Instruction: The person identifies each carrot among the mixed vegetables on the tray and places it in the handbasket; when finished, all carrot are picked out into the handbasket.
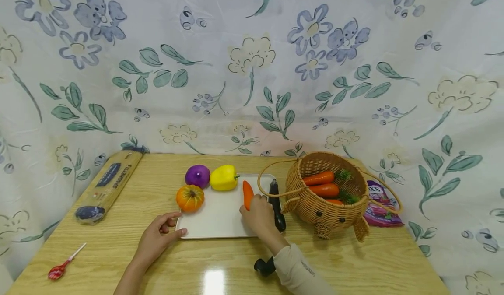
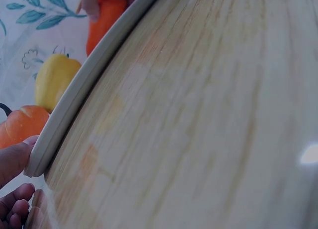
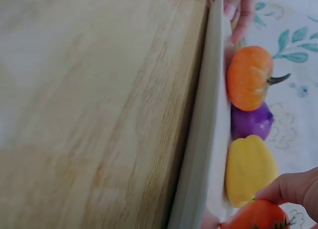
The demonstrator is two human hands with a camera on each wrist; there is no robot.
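Note:
My left hand (image 1: 156, 237) holds the near left corner of a white rectangular tray (image 1: 214, 218), its thumb lying over the rim. Over the tray's right part, my right hand (image 1: 260, 216) grips an orange carrot (image 1: 247, 193) by its thick end. The carrot's tip points away from me, and a bit of green shows at its top in the right wrist view. Along the tray's left and far side sit a small orange pumpkin (image 1: 190, 198), a purple onion-like vegetable (image 1: 197, 176) and a yellow bell pepper (image 1: 224, 178). A long dark eggplant (image 1: 274, 198) lies along the right edge.
A wicker animal-shaped basket (image 1: 334, 218) with several carrots (image 1: 320, 178) stands right of the tray, before a purple packet (image 1: 379, 216). Spaghetti (image 1: 114, 179) and a red lollipop (image 1: 57, 271) lie at left. A black object (image 1: 264, 266) is partly hidden by my right sleeve.

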